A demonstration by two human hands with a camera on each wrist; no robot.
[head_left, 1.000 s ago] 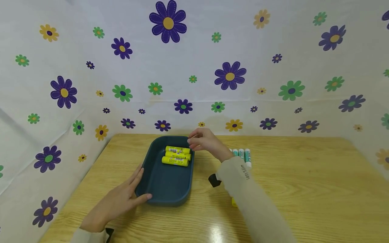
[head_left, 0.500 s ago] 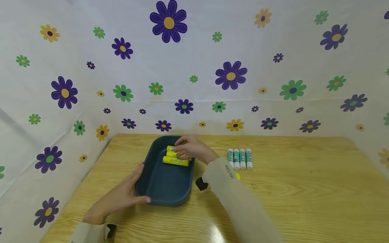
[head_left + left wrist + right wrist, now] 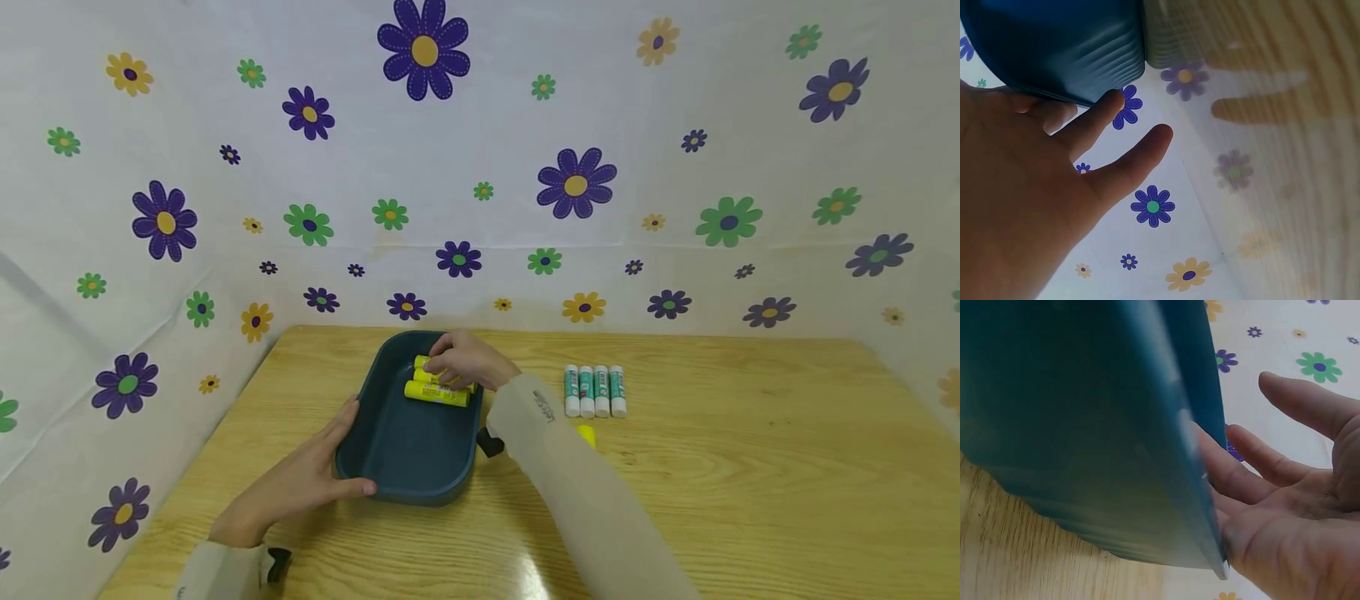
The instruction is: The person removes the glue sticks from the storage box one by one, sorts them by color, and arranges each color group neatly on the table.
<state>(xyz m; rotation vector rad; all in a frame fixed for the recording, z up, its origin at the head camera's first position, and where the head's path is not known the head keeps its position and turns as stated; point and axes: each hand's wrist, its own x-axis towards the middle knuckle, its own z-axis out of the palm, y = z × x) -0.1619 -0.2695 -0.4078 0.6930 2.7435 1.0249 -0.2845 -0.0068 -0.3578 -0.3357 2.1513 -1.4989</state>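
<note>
A dark blue tray (image 3: 401, 450) stands on the table in the head view, with yellow glue sticks (image 3: 437, 394) lying side by side in its far right part. My left hand (image 3: 300, 487) rests along the tray's left side, thumb at the near rim; in the left wrist view its fingers (image 3: 1094, 122) are straight. Over the right rim reaches my right hand (image 3: 472, 360), above the yellow sticks and partly covering them. The right wrist view has its thumb (image 3: 1304, 400) held apart, while the tray wall (image 3: 1085, 456) hides some fingertips.
Several white-and-teal glue sticks (image 3: 595, 392) lie in a row right of the tray. A yellow thing (image 3: 587, 435) shows from behind the right sleeve (image 3: 570, 475). A flowered cloth (image 3: 510, 150) hangs behind the wooden table (image 3: 750, 467).
My right hand has moved left and slightly down from the tray's far right rim to over the yellow glue sticks. The white-and-teal sticks have come into fuller view. The left hand stays put.
</note>
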